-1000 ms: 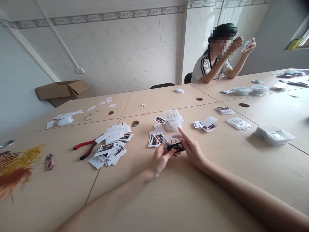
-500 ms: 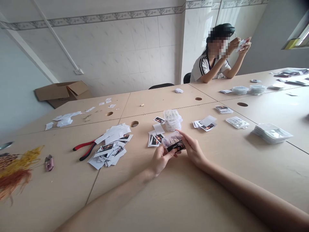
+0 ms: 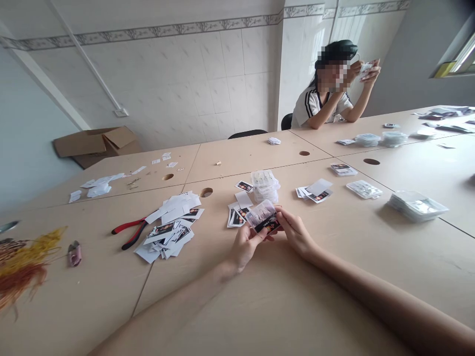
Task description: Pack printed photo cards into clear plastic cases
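Note:
Between my two hands is a clear plastic case (image 3: 261, 212) with small items inside and a black printed card along its near side. My left hand (image 3: 245, 245) grips its lower left, thumb across the front. My right hand (image 3: 295, 231) is closed on its right edge, fingers partly hidden behind it. Just beyond stands a stack of similar clear cases (image 3: 264, 186). Loose printed cards (image 3: 237, 216) lie left of that stack. A larger heap of white and black cards (image 3: 168, 235) is farther left, beside red-and-black-handled pliers (image 3: 129, 231).
On the right are a small card pile (image 3: 314, 190), single cases (image 3: 364, 189) and a case stack (image 3: 418, 205). Yellow and orange strands (image 3: 33, 257) and a small pink-handled tool (image 3: 74, 254) lie left. Across the table a person (image 3: 326, 94) holds up a similar item. The table has round holes (image 3: 207, 192).
The case has tilted slightly in my hands, and my right fingers have moved down from its top corner to its right edge. The person opposite has lowered their item a little.

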Demonstrator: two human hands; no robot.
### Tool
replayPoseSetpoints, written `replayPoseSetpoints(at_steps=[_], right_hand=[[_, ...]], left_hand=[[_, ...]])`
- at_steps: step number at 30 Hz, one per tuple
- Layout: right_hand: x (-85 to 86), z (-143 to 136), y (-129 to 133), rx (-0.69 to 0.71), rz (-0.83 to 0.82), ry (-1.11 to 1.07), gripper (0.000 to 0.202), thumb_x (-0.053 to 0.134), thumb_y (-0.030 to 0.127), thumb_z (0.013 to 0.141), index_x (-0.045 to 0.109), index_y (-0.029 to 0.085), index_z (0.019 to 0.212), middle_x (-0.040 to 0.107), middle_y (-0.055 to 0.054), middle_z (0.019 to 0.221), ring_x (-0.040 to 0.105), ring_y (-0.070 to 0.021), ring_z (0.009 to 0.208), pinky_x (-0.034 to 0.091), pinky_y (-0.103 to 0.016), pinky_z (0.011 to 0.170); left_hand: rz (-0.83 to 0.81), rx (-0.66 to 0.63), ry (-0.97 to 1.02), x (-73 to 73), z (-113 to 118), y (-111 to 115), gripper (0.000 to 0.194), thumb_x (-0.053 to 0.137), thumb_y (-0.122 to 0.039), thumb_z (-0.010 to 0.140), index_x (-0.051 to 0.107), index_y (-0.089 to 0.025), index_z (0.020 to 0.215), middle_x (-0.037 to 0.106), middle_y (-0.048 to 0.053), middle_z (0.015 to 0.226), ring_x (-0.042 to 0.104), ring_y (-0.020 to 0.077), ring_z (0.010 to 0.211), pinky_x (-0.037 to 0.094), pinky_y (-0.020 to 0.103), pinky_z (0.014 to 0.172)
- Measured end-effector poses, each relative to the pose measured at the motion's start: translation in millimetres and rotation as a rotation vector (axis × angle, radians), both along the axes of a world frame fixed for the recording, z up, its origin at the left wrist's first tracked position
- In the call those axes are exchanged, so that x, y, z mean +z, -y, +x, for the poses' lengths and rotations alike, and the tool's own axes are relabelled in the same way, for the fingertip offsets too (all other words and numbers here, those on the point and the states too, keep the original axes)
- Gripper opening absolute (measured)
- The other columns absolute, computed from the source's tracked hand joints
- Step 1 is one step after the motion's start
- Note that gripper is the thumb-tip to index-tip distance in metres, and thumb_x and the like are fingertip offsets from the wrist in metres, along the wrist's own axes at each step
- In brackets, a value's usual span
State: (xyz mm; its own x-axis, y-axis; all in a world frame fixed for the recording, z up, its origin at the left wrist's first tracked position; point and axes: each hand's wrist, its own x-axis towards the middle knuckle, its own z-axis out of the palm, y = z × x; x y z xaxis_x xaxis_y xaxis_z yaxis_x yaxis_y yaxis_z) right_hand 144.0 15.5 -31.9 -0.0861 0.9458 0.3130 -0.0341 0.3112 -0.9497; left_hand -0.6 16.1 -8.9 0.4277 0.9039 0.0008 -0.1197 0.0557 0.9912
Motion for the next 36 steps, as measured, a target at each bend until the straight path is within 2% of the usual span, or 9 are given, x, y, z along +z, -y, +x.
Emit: replayPoseSetpoints(at_steps=[3, 6, 9, 12, 16, 23, 29, 32, 36], right_hand=[[5.8, 0, 1, 0.101, -0.037, -0.079, 0.032, 0.04, 0.042, 0.083, 0.05, 0.018, 0.101, 0.058, -0.004, 0.083, 0.06, -0.0137, 0.069, 0.052, -0.032, 0.068], [7.5, 1, -1, 0.146, -0.034, -0.058, 0.027, 0.055, 0.036, 0.075, 0.053, 0.017, 0.094, 0.058, -0.005, 0.09, 0.058, -0.0152, 0.081, 0.05, -0.032, 0.073], [3.6, 3, -6, 0.108, -0.052, -0.129, 0.022, 0.059, 0.033, 0.073, 0.054, 0.016, 0.086, 0.06, -0.004, 0.084, 0.057, -0.0147, 0.08, 0.048, -0.031, 0.075], [-1.9, 5, -13, 0.052, -0.131, -0.331, 0.027, 0.062, 0.031, 0.07, 0.052, 0.017, 0.091, 0.061, -0.003, 0.084, 0.058, -0.0136, 0.076, 0.047, -0.029, 0.072], [-4.5, 7, -16, 0.001, -0.226, -0.486, 0.039, 0.066, 0.031, 0.066, 0.049, 0.018, 0.098, 0.061, -0.002, 0.081, 0.059, -0.0131, 0.073, 0.047, -0.027, 0.069], [1.6, 6, -7, 0.013, -0.159, -0.191, 0.04, 0.067, 0.034, 0.064, 0.051, 0.017, 0.096, 0.058, 0.0, 0.071, 0.057, -0.013, 0.066, 0.045, -0.026, 0.063], [3.8, 3, -4, 0.021, -0.068, -0.064, 0.033, 0.06, 0.037, 0.07, 0.048, 0.02, 0.096, 0.055, 0.0, 0.077, 0.053, -0.0131, 0.073, 0.043, -0.025, 0.064], [2.0, 2, -7, 0.023, -0.06, -0.015, 0.025, 0.055, 0.04, 0.074, 0.052, 0.018, 0.086, 0.052, 0.0, 0.073, 0.051, -0.0124, 0.069, 0.041, -0.023, 0.063], [-1.6, 3, -9, -0.01, -0.096, -0.028, 0.034, 0.043, 0.047, 0.08, 0.055, 0.016, 0.079, 0.053, -0.001, 0.072, 0.05, -0.0137, 0.067, 0.04, -0.024, 0.061]], left_hand=[[0.007, 0.104, -0.025, -3.3, -1, -2, 0.032, 0.059, -0.031, 0.072, 0.054, -0.015, 0.099, 0.066, 0.006, 0.09, 0.061, 0.0158, 0.073, 0.046, 0.032, 0.076], [0.045, 0.16, -0.028, -5.5, -1, -3, 0.03, 0.059, -0.03, 0.072, 0.055, -0.017, 0.099, 0.063, 0.005, 0.099, 0.059, 0.0173, 0.088, 0.043, 0.031, 0.083], [0.08, 0.093, -0.059, -4.6, -2, -2, 0.031, 0.061, -0.027, 0.069, 0.056, -0.016, 0.098, 0.062, 0.006, 0.101, 0.056, 0.0184, 0.095, 0.04, 0.032, 0.088], [0.077, -0.011, -0.05, -3.6, -3, -2, 0.036, 0.063, -0.024, 0.067, 0.054, -0.014, 0.1, 0.061, 0.008, 0.102, 0.056, 0.019, 0.095, 0.041, 0.032, 0.087], [0.056, 0.059, 0.039, -6.0, -5, -3, 0.043, 0.063, -0.024, 0.068, 0.043, -0.018, 0.106, 0.058, 0.007, 0.105, 0.055, 0.0169, 0.096, 0.042, 0.031, 0.085], [0.132, 0.017, -0.151, -7.8, -4, -2, 0.03, 0.062, -0.03, 0.069, 0.049, -0.017, 0.093, 0.06, 0.001, 0.078, 0.057, 0.0133, 0.076, 0.044, 0.025, 0.07], [0.112, 0.124, -0.083, -12.2, -3, -6, 0.028, 0.058, -0.033, 0.072, 0.048, -0.017, 0.091, 0.062, 0.005, 0.092, 0.058, 0.0169, 0.089, 0.043, 0.027, 0.077], [0.09, 0.143, -0.08, -13.4, -4, -7, 0.029, 0.059, -0.034, 0.071, 0.047, -0.016, 0.091, 0.062, 0.005, 0.09, 0.058, 0.0166, 0.087, 0.043, 0.027, 0.076], [0.102, 0.159, -0.12, -12.2, -4, -6, 0.024, 0.056, -0.036, 0.073, 0.048, -0.016, 0.084, 0.061, 0.002, 0.082, 0.057, 0.0135, 0.08, 0.041, 0.023, 0.071]])
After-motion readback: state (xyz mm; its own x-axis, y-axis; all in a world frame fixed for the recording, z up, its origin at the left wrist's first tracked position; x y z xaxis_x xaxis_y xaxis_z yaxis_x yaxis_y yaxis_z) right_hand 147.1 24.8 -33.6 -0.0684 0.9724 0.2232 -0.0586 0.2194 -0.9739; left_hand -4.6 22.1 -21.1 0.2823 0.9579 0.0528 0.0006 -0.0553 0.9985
